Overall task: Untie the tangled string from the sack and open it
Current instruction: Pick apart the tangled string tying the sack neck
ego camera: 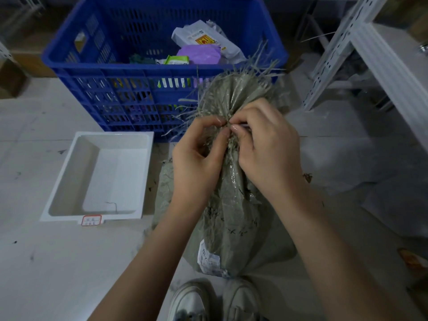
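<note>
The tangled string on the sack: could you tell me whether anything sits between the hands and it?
Nothing visible does. The left hand and right hand already pinch the tangled string at the gathered neck of the woven sack; only frayed fibres surround it.

The grey-green woven sack (234, 205) stands in front of the blue crate (162, 66), its frayed neck bunched by tangled string (228, 135).

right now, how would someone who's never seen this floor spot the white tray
Find the big blue crate full of packets at the top of the view. Just in front of its near wall, on the pale floor left of the green sack both hands are working on, lies the white tray. It alone is shallow, white and rectangular, with a red-bordered label on its near rim.
</note>
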`<state>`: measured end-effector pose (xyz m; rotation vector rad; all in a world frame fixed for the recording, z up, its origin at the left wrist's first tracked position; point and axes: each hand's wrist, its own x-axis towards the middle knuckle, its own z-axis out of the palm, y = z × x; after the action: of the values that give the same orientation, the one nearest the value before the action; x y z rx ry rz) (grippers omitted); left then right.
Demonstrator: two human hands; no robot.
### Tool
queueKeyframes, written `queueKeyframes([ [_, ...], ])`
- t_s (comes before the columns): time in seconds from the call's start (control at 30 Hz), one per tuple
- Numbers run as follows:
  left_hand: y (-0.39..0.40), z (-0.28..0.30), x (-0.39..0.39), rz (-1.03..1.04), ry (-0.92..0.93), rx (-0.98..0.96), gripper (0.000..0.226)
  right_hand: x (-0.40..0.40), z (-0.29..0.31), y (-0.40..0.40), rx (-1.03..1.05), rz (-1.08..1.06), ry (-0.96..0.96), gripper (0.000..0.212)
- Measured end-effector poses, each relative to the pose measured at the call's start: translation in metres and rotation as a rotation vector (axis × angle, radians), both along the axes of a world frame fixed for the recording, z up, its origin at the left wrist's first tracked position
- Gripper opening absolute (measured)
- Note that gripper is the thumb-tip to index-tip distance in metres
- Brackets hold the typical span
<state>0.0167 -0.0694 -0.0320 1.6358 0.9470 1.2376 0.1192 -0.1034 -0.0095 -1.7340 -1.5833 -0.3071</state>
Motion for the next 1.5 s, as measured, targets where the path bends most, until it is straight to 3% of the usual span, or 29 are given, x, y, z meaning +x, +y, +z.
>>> queueKeyframes([
  [0.27,-0.005,0.002,0.008,0.059,0.223,0.111,0.019,0.005,-0.005,0.007,0.092,0.044,0.101,0.012],
  [0.63,0.005,-0.004,0.008,0.102,0.337,0.243,0.016,0.007,-0.018,0.008,0.087,0.061,0.252,0.006],
  [0.8,-0.001,-0.007,0.012,0.167,0.227,0.204,0.017,-0.003,-0.024,0.008,0.128,0.008,0.256,0.008],
  [1.07,-0.008,-0.014,0.013,0.160,0.072,-0.056,0.006,-0.016,-0.039,0.008,0.183,-0.120,0.383,0.007],
  [1.13,-0.009,-0.016,0.014,0.149,-0.003,-0.131,0.018,-0.018,-0.043,0.008,0.170,-0.162,0.448,0.007],
  [1.23,-0.008,-0.018,0.011,0.119,-0.019,-0.199,0.014,-0.016,-0.047,0.006,0.125,-0.096,0.540,0.008],
  [1.3,-0.004,-0.021,0.005,0.082,0.064,-0.157,0.003,-0.012,-0.047,0.004,0.080,-0.029,0.532,0.009],
  [1.43,0.001,-0.022,0.000,0.168,0.578,0.276,0.017,-0.008,-0.045,0.005,0.053,-0.036,0.365,0.008],
  [1.5,0.001,-0.019,0.001,0.261,0.686,0.358,0.013,-0.008,-0.044,0.006,0.064,-0.070,0.274,0.009],
])
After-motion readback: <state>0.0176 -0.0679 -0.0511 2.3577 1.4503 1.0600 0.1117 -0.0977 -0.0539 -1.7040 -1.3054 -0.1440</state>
